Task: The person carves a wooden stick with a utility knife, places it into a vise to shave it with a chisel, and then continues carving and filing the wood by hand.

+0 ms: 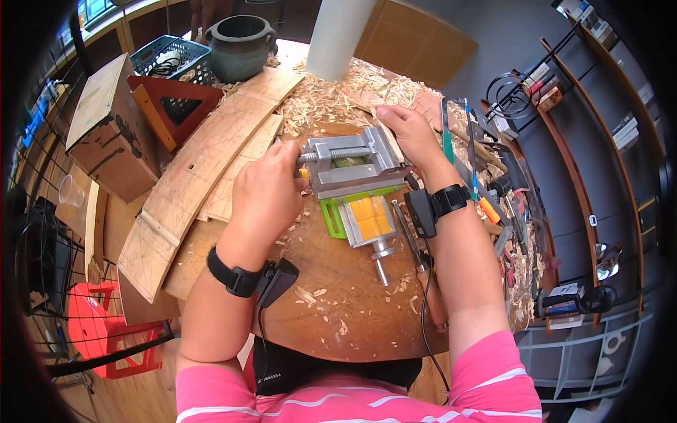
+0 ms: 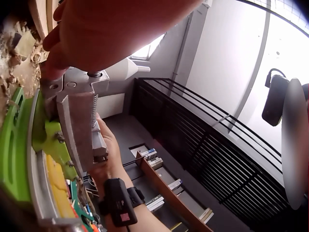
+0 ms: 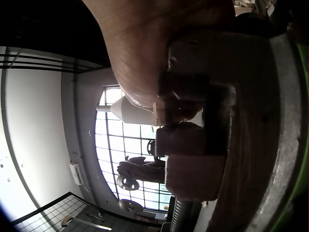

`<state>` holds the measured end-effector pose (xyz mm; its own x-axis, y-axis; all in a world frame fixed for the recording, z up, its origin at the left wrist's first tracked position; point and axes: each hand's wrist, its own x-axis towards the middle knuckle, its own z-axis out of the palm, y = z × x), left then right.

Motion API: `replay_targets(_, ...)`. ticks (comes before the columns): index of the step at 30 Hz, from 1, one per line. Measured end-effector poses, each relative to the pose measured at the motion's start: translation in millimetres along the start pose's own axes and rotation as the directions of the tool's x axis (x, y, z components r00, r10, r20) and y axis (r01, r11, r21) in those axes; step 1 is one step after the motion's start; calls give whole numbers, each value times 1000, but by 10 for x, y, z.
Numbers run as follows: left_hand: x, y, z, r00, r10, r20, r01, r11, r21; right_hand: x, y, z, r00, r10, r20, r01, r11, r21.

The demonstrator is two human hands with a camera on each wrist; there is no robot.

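A grey metal vise [image 1: 352, 185] stands on the table, with a green base [image 1: 331, 218] and a yellow-topped lower part [image 1: 370, 218]. My left hand [image 1: 268, 185] curls its fingers round the vise's left screw end; the part in its grasp is hidden. At the right jaw my right hand [image 1: 412, 135] pinches a thin wooden piece [image 1: 389, 139] between thumb and fingers. In the left wrist view the left hand [image 2: 111, 31] covers the vise's end. The right wrist view is dark, with the hand [image 3: 159, 46] above the vise [image 3: 256, 121].
Wood shavings [image 1: 324, 95] cover the back. Curved boards [image 1: 190, 166], a wooden box [image 1: 106, 127], a basket [image 1: 197, 69] and a dark pot [image 1: 240, 60] stand left. A chisel [image 1: 412, 240] lies beside the vise; several tools, including an orange-handled one [image 1: 489, 210], lie right.
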<state>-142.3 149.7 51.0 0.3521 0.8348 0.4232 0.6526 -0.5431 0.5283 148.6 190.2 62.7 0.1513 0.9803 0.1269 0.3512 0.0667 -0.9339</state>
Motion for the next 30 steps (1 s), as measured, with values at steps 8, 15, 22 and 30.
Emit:
replay_targets(8,7,-5,2,1000,-2,-3,2,999,40,2,-19,-9,1000,30,6,-30,999,-19)
replay_targets(15,35,-27,2,995,79,-58,-76,996,54,-4,-28,0,999,31,-3,-32,999,-32)
replay_targets(22,46,-72,-5,981,168,-100,-161,984,71,5,-14,-3,999,50,7,-50,999,5)
replay_targets(30,54,-101,43,975,190,-114,-178,978,104,5,-23,0,1000,31,4,-31,999,-13)
